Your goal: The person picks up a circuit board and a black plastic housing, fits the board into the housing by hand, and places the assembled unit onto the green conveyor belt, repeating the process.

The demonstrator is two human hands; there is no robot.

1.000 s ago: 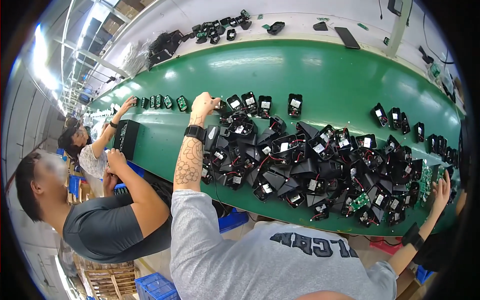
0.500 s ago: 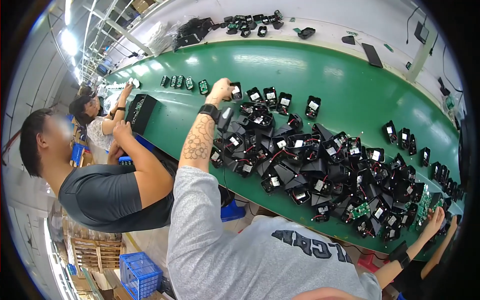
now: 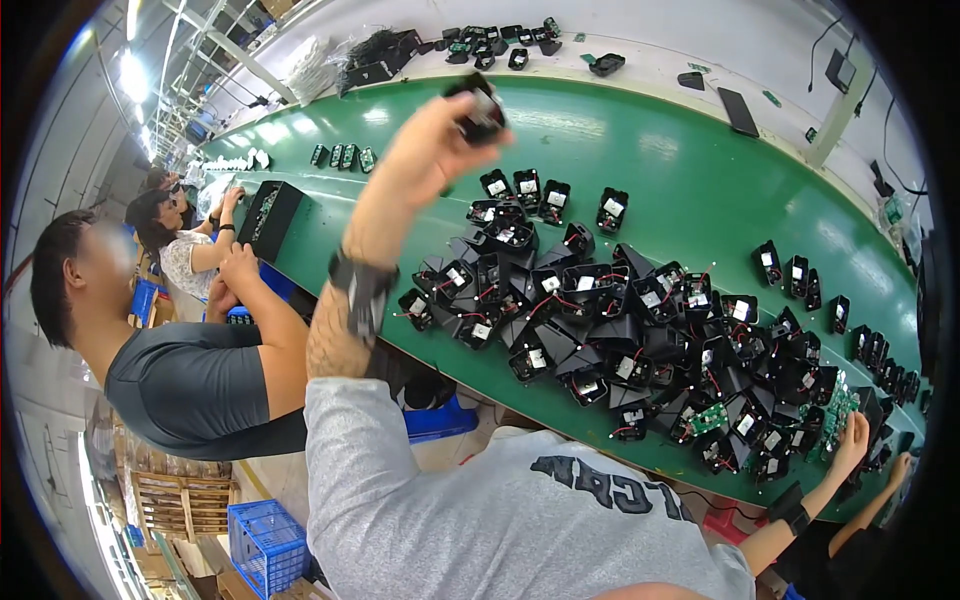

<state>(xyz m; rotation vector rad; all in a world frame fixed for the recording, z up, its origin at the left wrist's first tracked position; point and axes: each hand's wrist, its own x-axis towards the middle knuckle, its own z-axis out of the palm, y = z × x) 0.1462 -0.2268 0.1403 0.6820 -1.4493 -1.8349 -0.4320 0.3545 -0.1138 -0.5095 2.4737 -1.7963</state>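
Left grip (image 3: 432, 152): wrapped around one black case (image 3: 482, 112), raised at twelve o'clock above the green worktop (image 3: 640, 140). Right grip (image 3: 850, 442): four o'clock, beside circuit boards (image 3: 838, 408); contents I cannot tell. Risk, as I judge it: a drop, should the left's one-handed pinch slacken.

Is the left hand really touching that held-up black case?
Touching. The head view shows the left hand gripping the black case, fingers pressed against its lower side.
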